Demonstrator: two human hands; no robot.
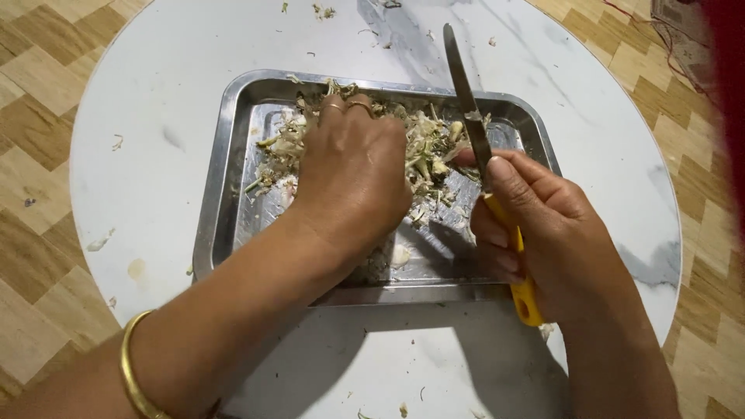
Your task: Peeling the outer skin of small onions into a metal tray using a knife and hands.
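A rectangular steel tray point(221, 178) sits on a round white marble table point(155, 93). A heap of chopped pale green and white vegetable scraps point(431, 147) fills its far half. My left hand point(353, 174) lies palm down on the heap, fingers curled into the scraps, rings on two fingers and a gold bangle on the wrist. My right hand point(543, 225) grips a knife point(469, 109) by its yellow handle; the blade points away from me, its lower part resting at the right side of the heap.
Small bits of vegetable lie scattered on the table top around the tray. The table stands on a floor of tan parquet-pattern tiles point(31, 116). A red cloth edge point(725, 93) shows at the far right.
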